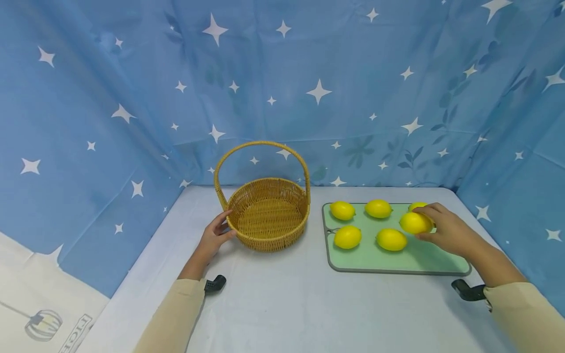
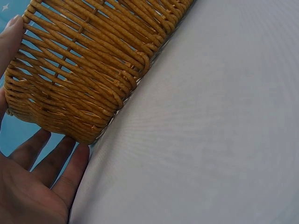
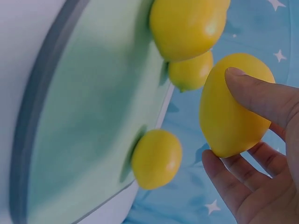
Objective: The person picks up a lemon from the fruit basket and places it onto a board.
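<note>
A woven wicker basket (image 1: 268, 215) with a tall handle stands on the white table, with nothing in it. My left hand (image 1: 216, 234) rests against its left wall, fingers straight along the weave (image 2: 70, 84). A green cutting board (image 1: 375, 257) lies to the right with several yellow lemons on it. My right hand (image 1: 441, 228) grips one lemon (image 1: 415, 223) between thumb and fingers, held just above the board; the right wrist view shows that lemon (image 3: 231, 112) clear of the board (image 3: 88, 121).
Blue star-printed cloth hangs behind and on both sides. The other lemons (image 1: 347, 237) lie in two rows on the board. Bare white table (image 1: 287, 304) stretches in front of the basket and board.
</note>
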`<state>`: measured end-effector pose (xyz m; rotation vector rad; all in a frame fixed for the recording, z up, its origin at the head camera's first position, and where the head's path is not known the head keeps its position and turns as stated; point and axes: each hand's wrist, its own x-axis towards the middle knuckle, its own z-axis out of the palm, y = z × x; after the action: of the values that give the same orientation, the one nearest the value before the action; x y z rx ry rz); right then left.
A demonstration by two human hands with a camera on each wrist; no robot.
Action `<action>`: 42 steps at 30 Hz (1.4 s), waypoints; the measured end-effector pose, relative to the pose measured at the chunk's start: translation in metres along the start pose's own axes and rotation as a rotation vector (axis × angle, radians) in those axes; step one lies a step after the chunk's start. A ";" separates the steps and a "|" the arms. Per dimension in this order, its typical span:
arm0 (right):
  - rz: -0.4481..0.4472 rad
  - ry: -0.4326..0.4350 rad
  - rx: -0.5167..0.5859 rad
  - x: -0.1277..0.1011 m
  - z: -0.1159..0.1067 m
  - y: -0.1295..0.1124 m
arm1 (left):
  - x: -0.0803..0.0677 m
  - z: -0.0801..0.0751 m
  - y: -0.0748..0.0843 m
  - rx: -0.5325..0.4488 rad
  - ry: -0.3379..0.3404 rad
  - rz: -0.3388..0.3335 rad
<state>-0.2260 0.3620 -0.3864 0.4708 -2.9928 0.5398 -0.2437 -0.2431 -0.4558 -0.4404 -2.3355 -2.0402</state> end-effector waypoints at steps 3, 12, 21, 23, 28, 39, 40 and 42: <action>0.017 -0.010 0.002 -0.003 0.000 0.005 | -0.001 0.000 0.000 0.003 0.000 -0.005; 0.033 -0.028 0.002 -0.015 0.001 0.022 | -0.004 -0.002 0.004 -0.004 -0.015 -0.001; 0.115 -0.062 0.042 -0.020 0.007 0.034 | -0.002 -0.004 0.007 0.021 -0.014 -0.006; 0.126 -0.065 0.042 -0.022 0.008 0.038 | -0.001 -0.004 0.007 0.019 -0.015 -0.006; 0.132 -0.057 0.054 -0.026 0.013 0.048 | 0.001 -0.004 0.005 0.012 -0.016 -0.004; 0.161 -0.062 0.082 -0.033 0.022 0.055 | 0.007 -0.008 -0.029 0.016 0.001 -0.011; 0.158 -0.062 0.080 -0.034 0.022 0.055 | 0.007 -0.008 -0.029 0.024 0.004 -0.006; 0.152 -0.062 0.075 -0.033 0.021 0.055 | 0.007 -0.008 -0.030 0.036 0.012 0.001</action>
<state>-0.2112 0.4129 -0.4280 0.2703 -3.0942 0.6637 -0.2583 -0.2522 -0.4820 -0.4264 -2.3607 -1.9908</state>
